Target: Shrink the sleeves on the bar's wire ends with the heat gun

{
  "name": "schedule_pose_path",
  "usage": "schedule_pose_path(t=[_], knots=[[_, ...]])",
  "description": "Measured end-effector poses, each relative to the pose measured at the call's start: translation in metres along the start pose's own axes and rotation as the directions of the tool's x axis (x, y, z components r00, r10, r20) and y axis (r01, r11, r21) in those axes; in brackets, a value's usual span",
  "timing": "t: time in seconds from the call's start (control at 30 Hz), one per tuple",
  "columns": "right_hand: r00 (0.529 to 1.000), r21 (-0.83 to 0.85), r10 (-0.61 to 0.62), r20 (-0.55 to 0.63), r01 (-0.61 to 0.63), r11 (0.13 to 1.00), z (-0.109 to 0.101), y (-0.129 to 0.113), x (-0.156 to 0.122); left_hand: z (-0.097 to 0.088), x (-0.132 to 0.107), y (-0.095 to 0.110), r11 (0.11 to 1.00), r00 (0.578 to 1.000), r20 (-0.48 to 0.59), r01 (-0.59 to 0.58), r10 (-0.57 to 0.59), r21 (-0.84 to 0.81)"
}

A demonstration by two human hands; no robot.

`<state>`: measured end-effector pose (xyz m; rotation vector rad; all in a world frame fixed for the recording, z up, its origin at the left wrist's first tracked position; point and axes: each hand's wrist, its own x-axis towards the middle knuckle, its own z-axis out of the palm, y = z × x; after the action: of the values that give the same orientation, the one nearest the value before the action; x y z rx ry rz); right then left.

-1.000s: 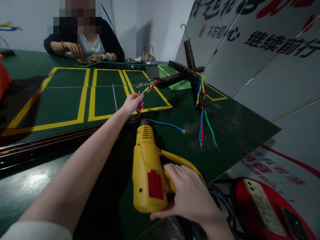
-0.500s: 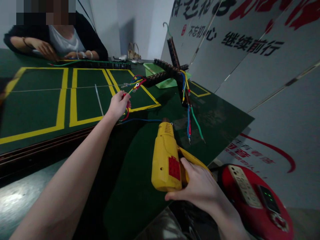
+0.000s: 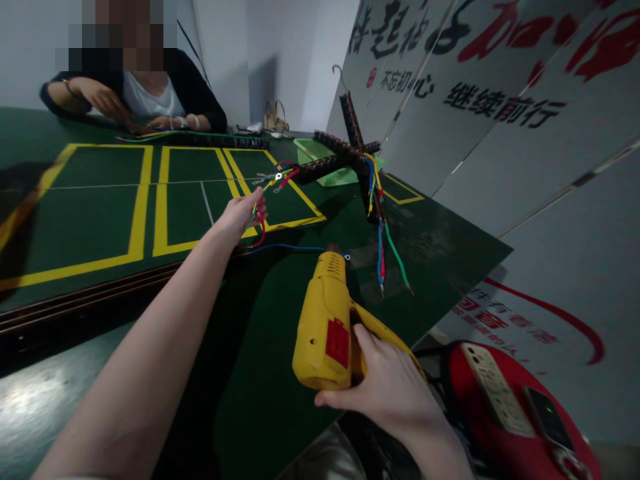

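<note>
In our left hand [image 3: 244, 212], thumb and fingers are closed together on a yellow-green wire [image 3: 269, 185]. Its ring terminal [image 3: 279, 177] sticks out past the fingertips, ahead and to the left of the heat gun [image 3: 321, 323]. A red wire [image 3: 263, 230] curves below the same hand, also ahead-left of the heat gun; whether the fingers hold it too, we cannot tell. Our right hand [image 3: 393, 383] is wrapped round the handle [image 3: 383, 325] on the heat gun's right side, thumb by its rear end. A blue wire [image 3: 287, 247] reaches the heat gun's nozzle [image 3: 333, 248] from the left, its eyelet [image 3: 347, 257] showing just right of the tip; contact is unclear. Dark bars [image 3: 100, 307] lie left of the heat gun. Well ahead of it, black slotted bars [image 3: 350, 153] cross by a green basket [image 3: 340, 179], coloured leads [image 3: 397, 257] hanging from them. Far ahead-left of the heat gun, a person [image 3: 200, 93] sits across the table [image 3: 440, 253]. Right of the heat gun is a red stool [image 3: 513, 387] bearing a pale oblong [image 3: 495, 390].
</note>
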<state>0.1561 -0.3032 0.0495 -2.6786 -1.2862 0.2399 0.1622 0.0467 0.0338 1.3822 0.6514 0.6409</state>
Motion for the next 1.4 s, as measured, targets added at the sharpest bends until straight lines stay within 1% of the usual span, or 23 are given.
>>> schedule_pose_path(t=[0.1, 0.13, 0.2, 0.3, 0.47, 0.57, 0.7, 0.83, 0.9, 0.97, 1.03, 1.13, 1.17, 1.2, 1.23, 1.3, 1.37, 1.4], knots=[[0.999, 0.027, -0.037, -0.005, 0.038, 0.999, 0.002, -0.009, 0.002, 0.001, 0.0, 0.0, 0.996, 0.999, -0.023, 0.028, -0.029, -0.083], [0.999, 0.037, -0.052, -0.005, 0.052, 0.998, 0.003, -0.012, 0.004, 0.002, -0.001, 0.0, 0.996, 0.999, -0.023, 0.026, -0.028, -0.087], [0.996, 0.056, -0.086, -0.003, 0.086, 0.995, 0.004, -0.019, 0.006, 0.003, -0.002, 0.001, 0.996, 1.0, -0.012, 0.008, -0.009, -0.086], [0.991, 0.078, -0.132, 0.009, 0.131, 0.988, 0.006, -0.03, 0.009, 0.003, -0.004, 0.001, 0.996, 0.999, 0.036, -0.004, 0.007, -0.091], [0.976, 0.14, -0.213, 0.047, 0.205, 0.969, 0.017, -0.047, 0.009, 0.005, -0.006, 0.004, 0.997, 1.0, 0.008, 0.014, -0.014, -0.076], [0.964, 0.162, -0.268, -0.002, 0.264, 0.951, 0.026, -0.049, 0.006, 0.007, -0.007, 0.005, 0.998, 0.999, 0.017, 0.029, -0.028, -0.06], [0.935, 0.17, -0.339, -0.109, 0.353, 0.92, 0.034, -0.045, 0.004, 0.007, -0.007, 0.004, 0.998, 0.999, 0.044, 0.019, -0.016, -0.061], [0.907, 0.213, -0.393, -0.154, 0.419, 0.883, 0.036, -0.039, 0.011, 0.007, -0.008, 0.003, 0.999, 0.998, 0.044, -0.035, 0.035, -0.002], [0.882, 0.224, -0.429, -0.196, 0.466, 0.856, 0.032, -0.035, 0.018, 0.007, -0.009, 0.003, 0.998, 0.998, 0.041, -0.058, 0.057, 0.023], [0.846, 0.217, -0.479, -0.235, 0.526, 0.823, 0.024, -0.029, 0.023, 0.008, -0.009, 0.003, 0.997, 0.997, 0.034, -0.07, 0.069, 0.035], [0.824, 0.182, -0.518, -0.229, 0.559, 0.809, 0.015, -0.022, 0.024, 0.008, -0.01, 0.003, 0.996, 0.997, 0.028, -0.076, 0.075, 0.04], [0.847, 0.06, -0.481, -0.226, 0.505, 0.861, 0.01, -0.006, 0.018, 0.008, -0.01, 0.003, 0.997, 0.997, 0.03, -0.069, 0.067, 0.043], [0.851, 0.008, -0.461, -0.251, 0.478, 0.878, 0.011, -0.001, 0.014, 0.007, -0.009, 0.002, 0.997, 0.998, 0.033, -0.063, 0.062, 0.042], [0.845, -0.044, -0.454, -0.282, 0.461, 0.886, 0.014, 0.003, 0.01, 0.007, -0.009, 0.002, 0.997, 0.998, 0.036, -0.059, 0.058, 0.038], [0.833, -0.092, -0.457, -0.312, 0.452, 0.887, 0.018, 0.007, 0.005, 0.007, -0.008, 0.001, 0.998, 0.998, 0.04, -0.056, 0.055, 0.034], [0.793, -0.158, -0.481, -0.375, 0.456, 0.876, 0.027, 0.01, -0.003, 0.007, -0.006, 0.0, 0.998, 0.997, 0.043, -0.057, 0.056, 0.027], [0.757, -0.168, -0.477, -0.446, 0.453, 0.876, 0.033, 0.009, -0.007, 0.006, -0.005, -0.002, 0.997, 0.997, 0.038, -0.065, 0.064, 0.033], [0.749, -0.152, -0.464, -0.473, 0.449, 0.88, 0.035, 0.008, -0.007, 0.006, -0.004, -0.003, 0.997, 0.997, 0.033, -0.068, 0.066, 0.041]])
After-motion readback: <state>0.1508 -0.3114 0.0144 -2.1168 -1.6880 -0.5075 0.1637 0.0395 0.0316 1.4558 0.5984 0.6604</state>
